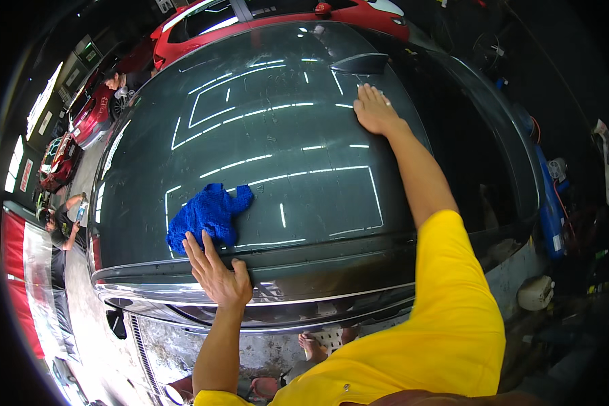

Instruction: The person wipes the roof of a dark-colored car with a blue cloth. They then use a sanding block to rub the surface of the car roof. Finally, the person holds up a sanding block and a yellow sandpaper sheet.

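A dark, glossy car roof (298, 203) with ceiling lights mirrored in it fills the middle of the view. A crumpled blue microfiber towel (210, 213) lies on the roof's near left part. Spread fingers of my left hand (220, 277) reach the towel's near edge, the palm over the roof's near side; the hand is open and does not grip the towel. Far across the roof, my right hand (374, 111) lies flat, fingers stretched, just short of the shark-fin antenna (361, 63). Whether something thin sits under its fingers is hidden.
A red car (210, 27) stands beyond the roof, and other red cars (91, 118) are at the far left. One person (64, 227) stands at left holding a bottle; another (118, 81) bends near a wheel. A whitish jug (536, 293) sits on the floor at right.
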`<move>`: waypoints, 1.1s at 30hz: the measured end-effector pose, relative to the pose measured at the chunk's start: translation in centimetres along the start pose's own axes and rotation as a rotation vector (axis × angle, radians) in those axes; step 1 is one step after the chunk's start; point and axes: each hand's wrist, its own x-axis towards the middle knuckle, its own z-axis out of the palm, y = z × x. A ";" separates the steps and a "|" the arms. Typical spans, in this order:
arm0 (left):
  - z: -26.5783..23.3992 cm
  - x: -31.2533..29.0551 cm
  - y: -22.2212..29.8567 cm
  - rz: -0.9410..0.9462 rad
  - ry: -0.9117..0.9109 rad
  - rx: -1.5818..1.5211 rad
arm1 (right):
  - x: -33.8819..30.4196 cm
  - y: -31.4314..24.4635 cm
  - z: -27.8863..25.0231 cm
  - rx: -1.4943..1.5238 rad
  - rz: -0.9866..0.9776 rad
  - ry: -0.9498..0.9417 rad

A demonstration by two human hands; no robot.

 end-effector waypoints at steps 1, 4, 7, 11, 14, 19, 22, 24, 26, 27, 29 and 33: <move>0.0 0.3 0.2 0.004 0.010 -0.008 | -2.5 0.4 0.0 -0.009 -0.089 0.008; -0.3 -0.1 -0.3 -0.019 0.002 0.015 | -14.4 0.0 -0.8 -0.040 -0.305 0.007; -1.0 -1.3 -2.2 -0.106 0.025 -0.045 | -24.6 -4.8 -3.7 -0.003 -0.407 -0.119; -1.2 -0.8 0.0 -0.106 -0.072 -0.134 | -25.9 -1.7 -3.7 0.033 -0.452 -0.171; -3.0 -0.8 0.7 -0.072 -0.124 -0.122 | -14.9 1.6 -2.3 -0.044 -0.437 -0.066; -4.1 -1.8 -0.5 -0.101 -0.066 -0.090 | 6.7 -1.8 1.5 -0.126 -0.204 -0.050; -3.9 -2.7 -1.0 -0.106 -0.065 -0.080 | 6.1 -3.0 3.9 -0.162 -0.170 -0.053; -3.5 -2.1 -1.0 -0.089 -0.054 -0.078 | 2.9 -2.6 3.6 -0.151 -0.196 -0.051; -2.5 -0.2 0.1 -0.055 -0.070 -0.129 | -1.6 1.2 2.4 -0.132 -0.195 -0.018; -2.0 1.3 1.4 -0.068 -0.086 -0.175 | -4.7 4.5 1.1 -0.226 -0.246 0.056; -0.8 -0.6 0.8 -0.106 -0.075 -0.221 | -14.4 0.9 -0.1 -0.127 -0.453 0.122; -1.6 -1.6 -1.3 -0.080 0.097 -0.162 | -27.8 -2.9 -3.9 -0.110 -0.342 -0.085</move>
